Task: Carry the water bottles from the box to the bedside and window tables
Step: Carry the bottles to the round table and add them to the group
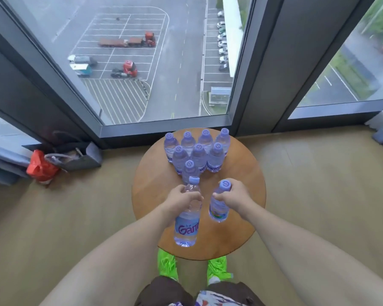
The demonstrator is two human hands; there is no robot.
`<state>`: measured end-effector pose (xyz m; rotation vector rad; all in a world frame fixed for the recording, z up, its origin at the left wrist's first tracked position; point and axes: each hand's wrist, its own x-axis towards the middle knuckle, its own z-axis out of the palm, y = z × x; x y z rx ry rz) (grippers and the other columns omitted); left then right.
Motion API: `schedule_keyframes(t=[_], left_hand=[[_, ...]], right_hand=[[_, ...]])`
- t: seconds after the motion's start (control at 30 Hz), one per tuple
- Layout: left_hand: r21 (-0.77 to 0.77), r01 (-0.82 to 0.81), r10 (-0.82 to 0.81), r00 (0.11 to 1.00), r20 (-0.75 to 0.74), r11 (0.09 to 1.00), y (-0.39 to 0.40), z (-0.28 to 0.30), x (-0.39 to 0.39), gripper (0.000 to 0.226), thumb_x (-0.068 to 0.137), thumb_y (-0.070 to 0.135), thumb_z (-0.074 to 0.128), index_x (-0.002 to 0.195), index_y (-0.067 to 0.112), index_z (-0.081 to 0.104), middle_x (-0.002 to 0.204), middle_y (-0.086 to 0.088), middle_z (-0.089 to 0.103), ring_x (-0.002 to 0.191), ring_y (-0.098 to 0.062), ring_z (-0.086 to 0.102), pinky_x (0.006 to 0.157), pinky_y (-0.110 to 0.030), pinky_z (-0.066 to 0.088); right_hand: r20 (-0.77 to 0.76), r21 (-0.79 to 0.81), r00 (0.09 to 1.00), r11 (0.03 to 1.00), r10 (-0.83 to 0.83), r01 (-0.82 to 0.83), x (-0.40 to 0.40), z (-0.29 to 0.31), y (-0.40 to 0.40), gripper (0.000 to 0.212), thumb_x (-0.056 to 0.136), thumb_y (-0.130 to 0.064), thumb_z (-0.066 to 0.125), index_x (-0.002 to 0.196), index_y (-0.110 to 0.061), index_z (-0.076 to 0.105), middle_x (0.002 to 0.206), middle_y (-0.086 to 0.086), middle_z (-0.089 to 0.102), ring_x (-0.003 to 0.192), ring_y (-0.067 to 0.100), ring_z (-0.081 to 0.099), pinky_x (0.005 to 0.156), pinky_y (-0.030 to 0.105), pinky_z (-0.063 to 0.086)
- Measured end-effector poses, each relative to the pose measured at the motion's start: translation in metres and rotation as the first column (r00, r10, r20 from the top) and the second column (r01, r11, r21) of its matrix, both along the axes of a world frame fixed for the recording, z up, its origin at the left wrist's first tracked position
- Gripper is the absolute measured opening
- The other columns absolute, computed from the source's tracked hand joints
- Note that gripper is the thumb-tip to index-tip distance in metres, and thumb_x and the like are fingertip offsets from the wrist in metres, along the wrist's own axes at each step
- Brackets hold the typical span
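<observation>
One head-worn wide-angle view looks steeply down and forward, close over the round surface (241, 173), toward the window (142, 62) in the upper frame.

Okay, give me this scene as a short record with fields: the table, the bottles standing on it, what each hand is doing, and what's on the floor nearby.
table: round wooden table by the window
standing bottles: eight, capped, clustered at the table's far side in rows of four, three, one
left hand: left hand gripping a bottle near its neck
right hand: right hand gripping a second bottle below the cap
bottles in hand: both over the table's near half; whether they touch it is unclear
floor: grey bag and red bag on the left by the window
</observation>
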<state>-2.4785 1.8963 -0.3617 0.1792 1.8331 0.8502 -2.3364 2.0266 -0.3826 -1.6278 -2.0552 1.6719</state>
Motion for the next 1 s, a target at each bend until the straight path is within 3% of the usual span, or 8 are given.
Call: schedule_keyframes(t=[0.17, 0.3, 0.43, 0.5, 0.63, 0.77, 0.93, 1.0], left_hand=[[-0.074, 0.038, -0.040, 0.999, -0.020, 0.997, 0.016, -0.032, -0.014, 0.037, 0.055, 0.030, 0.081, 0.091, 0.023, 0.072, 0.097, -0.002, 0.079, 0.093, -0.024, 0.075, 0.081, -0.036, 0.059], [-0.133, 0.033, -0.041, 0.997, -0.059, 0.991, 0.016, -0.049, -0.018, 0.030, 0.051, 0.030, 0.083, 0.077, 0.027, 0.068, 0.076, 0.011, 0.070, 0.077, -0.014, 0.064, 0.058, -0.024, 0.049], [-0.175, 0.082, -0.097, 0.992, -0.077, 0.981, 0.014, -0.065, -0.019, 0.036, 0.056, 0.026, 0.084, 0.088, 0.028, 0.068, 0.092, 0.006, 0.070, 0.085, -0.015, 0.064, 0.058, -0.024, 0.047], [-0.183, 0.118, -0.137, 0.987, -0.089, 0.976, 0.014, -0.072, -0.022, 0.036, 0.059, 0.023, 0.084, 0.090, 0.029, 0.067, 0.095, 0.004, 0.070, 0.088, -0.015, 0.064, 0.060, -0.023, 0.049], [-0.182, 0.146, -0.173, 0.974, -0.145, 0.973, 0.017, -0.081, -0.029, 0.037, 0.062, 0.023, 0.085, 0.094, 0.029, 0.067, 0.094, 0.008, 0.069, 0.092, -0.013, 0.063, 0.067, -0.023, 0.050], [-0.191, 0.180, -0.209, 0.967, -0.143, 0.965, 0.023, -0.088, -0.035, 0.037, 0.063, 0.022, 0.085, 0.094, 0.027, 0.066, 0.092, 0.008, 0.066, 0.083, -0.007, 0.060, 0.065, -0.024, 0.049], [-0.204, 0.197, -0.230, 0.961, -0.154, 0.959, 0.031, -0.096, -0.034, 0.034, 0.066, 0.025, 0.083, 0.094, 0.027, 0.064, 0.092, 0.009, 0.062, 0.084, -0.011, 0.059, 0.071, -0.027, 0.049], [-0.197, 0.205, -0.238, 0.957, -0.166, 0.959, 0.032, -0.098, -0.033, 0.032, 0.067, 0.026, 0.082, 0.092, 0.028, 0.062, 0.092, 0.009, 0.062, 0.085, -0.013, 0.059, 0.072, -0.028, 0.050]], right_hand=[[0.049, -0.041, 0.997, 0.998, 0.053, -0.051, -0.017, -0.017, 0.020, 0.033, 0.074, -0.004, 0.083, 0.103, -0.008, 0.069, 0.087, 0.000, 0.066, 0.081, 0.017, 0.058, 0.073, 0.027, 0.047], [0.099, -0.015, 0.987, 0.992, 0.128, -0.127, -0.026, -0.031, 0.023, 0.046, 0.074, 0.002, 0.081, 0.116, -0.011, 0.069, 0.102, 0.004, 0.067, 0.090, 0.018, 0.059, 0.089, 0.033, 0.051], [0.104, -0.013, 0.988, 0.994, 0.113, -0.112, -0.031, -0.038, 0.027, 0.049, 0.071, 0.005, 0.080, 0.115, -0.015, 0.072, 0.110, 0.006, 0.069, 0.099, 0.022, 0.064, 0.094, 0.036, 0.054], [0.119, 0.023, 0.988, 0.994, 0.102, -0.106, -0.035, -0.040, 0.028, 0.047, 0.070, 0.002, 0.080, 0.112, -0.018, 0.073, 0.114, 0.007, 0.065, 0.102, 0.024, 0.064, 0.093, 0.033, 0.053], [0.140, 0.095, 0.986, 0.990, 0.090, -0.103, -0.042, -0.044, 0.033, 0.047, 0.070, 0.001, 0.083, 0.111, -0.021, 0.075, 0.122, 0.010, 0.049, 0.100, 0.018, 0.054, 0.088, 0.017, 0.038], [0.115, 0.108, 0.990, 0.990, 0.083, -0.095, -0.049, -0.040, 0.044, 0.046, 0.066, 0.005, 0.082, 0.106, -0.017, 0.076, 0.116, 0.006, 0.062, 0.103, 0.021, 0.059, 0.093, 0.029, 0.048], [0.163, 0.116, 0.985, 0.990, 0.058, -0.078, -0.061, -0.037, 0.060, 0.053, 0.071, 0.012, 0.060, 0.109, -0.022, 0.074, 0.109, 0.001, 0.068, 0.098, 0.021, 0.060, 0.078, 0.023, 0.044], [0.185, 0.120, 0.979, 0.987, 0.083, -0.106, -0.066, -0.037, 0.063, 0.051, 0.074, 0.005, 0.066, 0.117, -0.021, 0.071, 0.116, 0.002, 0.065, 0.105, 0.022, 0.061, 0.083, 0.022, 0.043]])
